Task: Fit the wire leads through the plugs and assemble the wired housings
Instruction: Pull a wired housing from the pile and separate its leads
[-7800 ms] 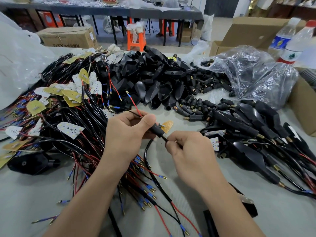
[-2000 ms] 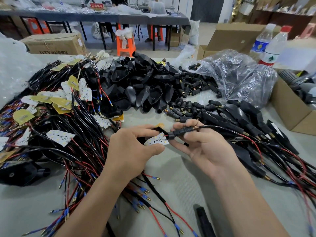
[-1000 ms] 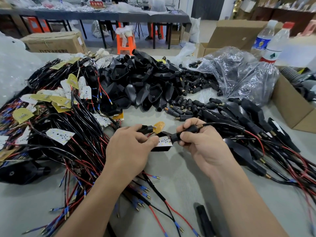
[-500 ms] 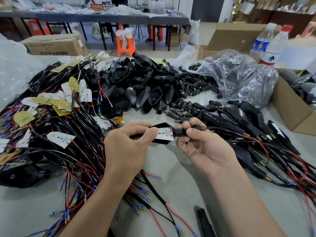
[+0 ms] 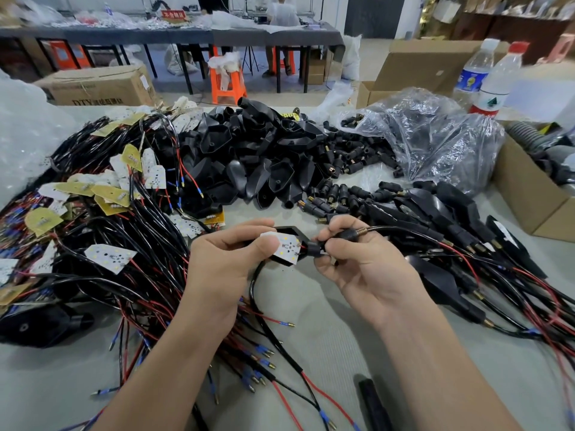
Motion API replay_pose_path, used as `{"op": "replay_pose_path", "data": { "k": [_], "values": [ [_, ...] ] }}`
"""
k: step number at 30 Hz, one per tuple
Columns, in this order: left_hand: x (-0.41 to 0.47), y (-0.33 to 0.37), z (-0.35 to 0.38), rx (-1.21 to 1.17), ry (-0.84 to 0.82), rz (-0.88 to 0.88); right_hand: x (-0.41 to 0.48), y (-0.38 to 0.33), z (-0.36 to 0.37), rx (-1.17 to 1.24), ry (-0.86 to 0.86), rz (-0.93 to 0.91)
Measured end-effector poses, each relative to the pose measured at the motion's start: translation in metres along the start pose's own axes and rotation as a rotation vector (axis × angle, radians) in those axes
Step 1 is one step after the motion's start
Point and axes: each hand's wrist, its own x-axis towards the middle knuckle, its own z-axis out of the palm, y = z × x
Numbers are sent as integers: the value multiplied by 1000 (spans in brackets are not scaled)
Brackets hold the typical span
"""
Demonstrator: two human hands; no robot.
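Note:
My left hand [image 5: 228, 262] grips a black housing [image 5: 287, 229] with a white LED board [image 5: 287, 246] seated in its open face, thumb pressed on the board. My right hand [image 5: 357, 259] pinches the black plug [image 5: 348, 235] on the wire at the housing's neck [image 5: 312, 248]. The black wire [image 5: 404, 231] runs from the plug to the right. Both hands are over the grey table near its middle.
A tangle of wired LED boards [image 5: 109, 213] lies left. Empty black housings [image 5: 258, 157] are heaped behind the hands, loose plugs [image 5: 348, 157] beside a plastic bag [image 5: 435, 132]. Assembled housings [image 5: 460, 219] lie right, by a cardboard box [image 5: 535, 197] and two bottles [image 5: 491, 79].
Since a second ago the LED board has gone into the housing's open face, and my right hand has brought the plug up against the housing's neck.

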Motion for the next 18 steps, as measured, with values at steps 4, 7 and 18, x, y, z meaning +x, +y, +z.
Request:
{"op": "replay_pose_path", "data": {
  "k": [4,7,18],
  "values": [
    [-3,0,2,-13,41,-11,-2,1,0,-12,44,-10],
    [-5,-2,0,237,179,68,-2,4,2,-22,55,22],
    [-6,5,9,79,-35,-191,-4,2,0,-224,16,-22]
  ]
}}
